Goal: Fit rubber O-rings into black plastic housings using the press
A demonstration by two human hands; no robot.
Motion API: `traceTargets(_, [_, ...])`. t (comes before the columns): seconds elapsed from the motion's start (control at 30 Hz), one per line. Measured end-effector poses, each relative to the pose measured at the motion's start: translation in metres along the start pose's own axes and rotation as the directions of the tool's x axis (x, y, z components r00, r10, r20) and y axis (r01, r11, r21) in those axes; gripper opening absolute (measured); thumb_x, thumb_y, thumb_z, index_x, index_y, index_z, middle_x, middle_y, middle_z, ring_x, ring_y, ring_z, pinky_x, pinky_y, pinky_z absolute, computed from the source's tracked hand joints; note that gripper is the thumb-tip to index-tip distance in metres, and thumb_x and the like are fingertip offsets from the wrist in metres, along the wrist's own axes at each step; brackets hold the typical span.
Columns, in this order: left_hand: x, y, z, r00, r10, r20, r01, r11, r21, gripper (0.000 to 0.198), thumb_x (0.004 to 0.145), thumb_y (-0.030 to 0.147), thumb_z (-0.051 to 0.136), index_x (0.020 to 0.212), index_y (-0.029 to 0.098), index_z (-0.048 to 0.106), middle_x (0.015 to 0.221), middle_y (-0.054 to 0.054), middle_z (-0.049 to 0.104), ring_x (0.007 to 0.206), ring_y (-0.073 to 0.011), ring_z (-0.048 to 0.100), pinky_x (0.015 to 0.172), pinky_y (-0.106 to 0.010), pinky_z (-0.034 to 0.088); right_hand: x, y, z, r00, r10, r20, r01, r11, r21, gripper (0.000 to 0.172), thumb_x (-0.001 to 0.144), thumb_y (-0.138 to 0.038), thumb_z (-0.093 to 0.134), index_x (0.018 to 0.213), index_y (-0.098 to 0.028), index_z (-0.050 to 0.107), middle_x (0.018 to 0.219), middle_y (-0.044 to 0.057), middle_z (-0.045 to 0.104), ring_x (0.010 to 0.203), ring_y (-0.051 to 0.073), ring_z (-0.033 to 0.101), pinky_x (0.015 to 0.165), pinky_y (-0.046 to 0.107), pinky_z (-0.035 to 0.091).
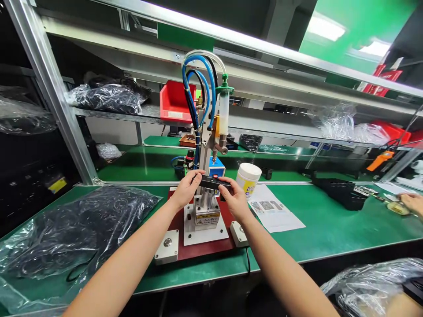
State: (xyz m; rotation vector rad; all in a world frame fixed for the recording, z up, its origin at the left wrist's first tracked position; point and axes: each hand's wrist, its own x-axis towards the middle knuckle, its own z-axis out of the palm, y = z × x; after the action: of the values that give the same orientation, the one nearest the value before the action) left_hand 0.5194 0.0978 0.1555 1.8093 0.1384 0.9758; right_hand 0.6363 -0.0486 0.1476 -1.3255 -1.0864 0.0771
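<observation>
My left hand and my right hand pinch the two ends of a black elongated part. The part lies level over the metal fixture of a bench machine; whether it touches the fixture I cannot tell. Above it points the nozzle of a clear syringe with a green cap, fed by blue and black hoses. The machine's white base plate sits on a dark red board, with a button box at the left and another at the right.
A bag of black parts covers the left of the green bench. Right of the machine are a white tub, a printed sheet and a black object. Another person's hand shows at the far right. A red bin rests on the shelf.
</observation>
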Motion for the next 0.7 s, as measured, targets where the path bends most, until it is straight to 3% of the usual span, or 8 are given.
traceTargets(0.1, [-0.004,-0.003,0.005,0.998,-0.023,-0.061,0.020,0.998,-0.054,0.035,0.088,0.049,0.048,0.094,0.019,0.065,0.096,-0.005,0.064,0.093,-0.0208,0.059,0.086,-0.032,0.046,-0.004,0.001,-0.001,1.000,-0.007,0.001,0.007,1.000,-0.017,0.031,0.084,-0.042,0.062,0.108,-0.022,0.062,0.104,0.006,0.067,0.083,0.017,0.063,0.071,0.030,0.054])
traceTargets(0.27, [-0.007,-0.011,0.010,0.990,-0.030,-0.137,0.016,0.995,-0.101,0.027,0.085,0.037,0.049,0.092,0.019,0.066,0.096,-0.005,0.064,0.091,-0.0213,0.059,0.083,-0.033,0.047,-0.007,0.000,0.001,0.981,-0.195,0.012,0.195,0.976,-0.098,0.024,0.085,-0.033,0.064,0.107,-0.023,0.064,0.109,0.007,0.063,0.106,0.021,0.059,0.096,0.038,0.047])
traceTargets(0.57, [-0.009,-0.021,0.015,0.977,-0.014,-0.212,0.004,0.999,-0.046,0.028,0.084,0.034,0.044,0.086,0.017,0.067,0.094,-0.006,0.065,0.094,-0.0232,0.060,0.083,-0.034,0.049,-0.017,0.019,0.010,0.957,-0.286,-0.047,0.283,0.957,-0.065,0.026,0.086,-0.031,0.064,0.111,-0.024,0.062,0.110,0.006,0.062,0.106,0.020,0.059,0.096,0.037,0.047])
traceTargets(0.7, [-0.008,-0.016,0.016,0.978,-0.002,-0.207,0.008,1.000,0.029,0.030,0.085,0.035,0.043,0.088,0.017,0.067,0.098,-0.006,0.065,0.101,-0.0244,0.059,0.091,-0.037,0.046,-0.015,0.017,0.011,0.966,-0.257,-0.024,0.250,0.955,-0.161,0.027,0.089,-0.033,0.058,0.114,-0.022,0.059,0.113,0.006,0.062,0.107,0.018,0.060,0.096,0.034,0.049])
